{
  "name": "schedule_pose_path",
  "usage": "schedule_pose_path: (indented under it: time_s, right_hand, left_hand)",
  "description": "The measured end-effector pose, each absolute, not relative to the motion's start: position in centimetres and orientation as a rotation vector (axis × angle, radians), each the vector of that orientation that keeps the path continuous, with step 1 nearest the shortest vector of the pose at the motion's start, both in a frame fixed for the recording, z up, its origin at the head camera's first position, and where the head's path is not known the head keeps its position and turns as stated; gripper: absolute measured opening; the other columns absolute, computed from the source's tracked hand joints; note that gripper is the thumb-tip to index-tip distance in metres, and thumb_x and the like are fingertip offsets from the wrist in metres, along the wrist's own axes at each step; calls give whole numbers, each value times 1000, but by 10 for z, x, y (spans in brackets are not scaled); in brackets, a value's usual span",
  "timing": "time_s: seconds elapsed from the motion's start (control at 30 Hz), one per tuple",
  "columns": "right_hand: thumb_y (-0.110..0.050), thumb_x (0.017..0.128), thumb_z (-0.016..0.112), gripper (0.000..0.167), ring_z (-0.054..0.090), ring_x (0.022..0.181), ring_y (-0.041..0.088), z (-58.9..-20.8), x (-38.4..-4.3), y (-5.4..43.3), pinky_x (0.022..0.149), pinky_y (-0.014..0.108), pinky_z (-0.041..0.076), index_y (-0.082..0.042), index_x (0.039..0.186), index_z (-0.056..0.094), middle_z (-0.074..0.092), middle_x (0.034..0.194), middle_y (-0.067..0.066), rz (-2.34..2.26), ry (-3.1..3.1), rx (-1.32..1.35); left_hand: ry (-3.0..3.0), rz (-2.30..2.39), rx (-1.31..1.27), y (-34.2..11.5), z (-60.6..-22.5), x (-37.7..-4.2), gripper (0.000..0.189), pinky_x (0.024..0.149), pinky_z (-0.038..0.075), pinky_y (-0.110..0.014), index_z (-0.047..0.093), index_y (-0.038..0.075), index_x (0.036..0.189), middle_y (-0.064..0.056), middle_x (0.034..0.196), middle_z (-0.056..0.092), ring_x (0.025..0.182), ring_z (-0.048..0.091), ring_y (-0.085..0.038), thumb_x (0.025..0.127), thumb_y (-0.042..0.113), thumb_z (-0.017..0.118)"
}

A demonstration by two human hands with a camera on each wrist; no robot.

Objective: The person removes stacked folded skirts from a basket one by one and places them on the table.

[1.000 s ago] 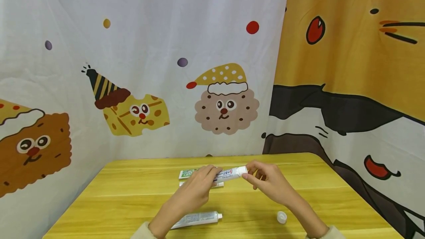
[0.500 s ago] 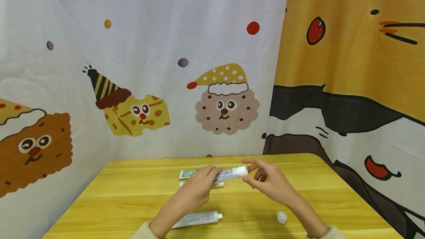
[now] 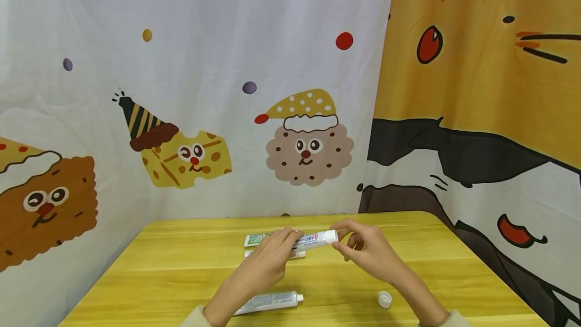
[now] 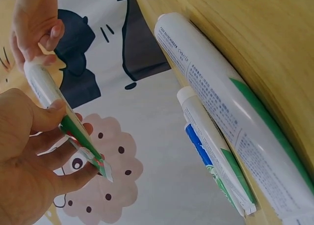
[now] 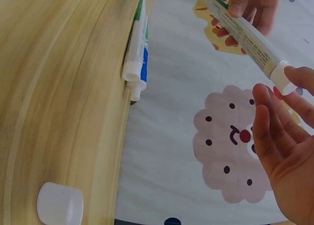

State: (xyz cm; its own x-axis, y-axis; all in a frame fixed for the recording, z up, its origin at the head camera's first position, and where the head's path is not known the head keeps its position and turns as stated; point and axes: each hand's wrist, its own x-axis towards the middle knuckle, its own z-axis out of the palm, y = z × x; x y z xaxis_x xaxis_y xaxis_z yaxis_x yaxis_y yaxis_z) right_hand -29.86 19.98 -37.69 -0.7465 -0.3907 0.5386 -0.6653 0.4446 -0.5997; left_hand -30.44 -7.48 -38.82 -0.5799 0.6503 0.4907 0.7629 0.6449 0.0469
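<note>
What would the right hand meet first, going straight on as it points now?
The right hand would probably meet the white cap of the tube in the left hand; whether it touches now is unclear.

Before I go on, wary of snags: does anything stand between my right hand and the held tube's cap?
Nothing visible does: your right hand is right at the white cap. The loose cap and uncapped tube lie clear, on the table.

Over a yellow wood-grain table (image 3: 181, 281), a slim white printed tube (image 3: 313, 239) is gripped by the left hand (image 3: 271, 256); its white cap (image 3: 332, 236) is pinched by the right hand (image 3: 368, 250). In front of that tube, an uncapped pale tube (image 3: 270, 302) and a loose round white lid (image 3: 385, 299) are seen.
</note>
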Motion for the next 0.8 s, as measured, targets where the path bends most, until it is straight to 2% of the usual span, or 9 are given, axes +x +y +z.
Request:
schedule_pose_path:
  time_s: [0.17, 0.4, 0.8]
  right_hand:
    - [-21, 97, 74, 25, 60, 55, 4, -376, -297, 199, 45, 25, 48, -17, 121, 69, 72, 91, 0, 1200, -2414, 871]
    - [-23, 95, 76, 34, 61, 55, 5, -377, -298, 200, 44, 25, 47, -19, 128, 66, 71, 91, 1, 1227, -2408, 869]
    - [-22, 97, 73, 25, 60, 55, 4, -376, -298, 199, 45, 25, 47, -16, 121, 69, 71, 91, 1, 1204, -2416, 879]
  left_hand:
    - [-2434, -346, -1107, -75, -388, -304, 36, 94, 58, -33, 58, 4, 138, -4, 124, 67, 106, 65, -18, 102, 10, 62]
    - [-2425, -355, -1108, -75, -389, -305, 36, 94, 58, -33, 59, 4, 138, -4, 123, 67, 105, 65, -17, 102, 9, 62]
    - [-2400, -338, -1116, -75, -389, -306, 36, 94, 58, -34, 59, 6, 137, -3, 122, 67, 106, 66, -17, 101, 9, 63]
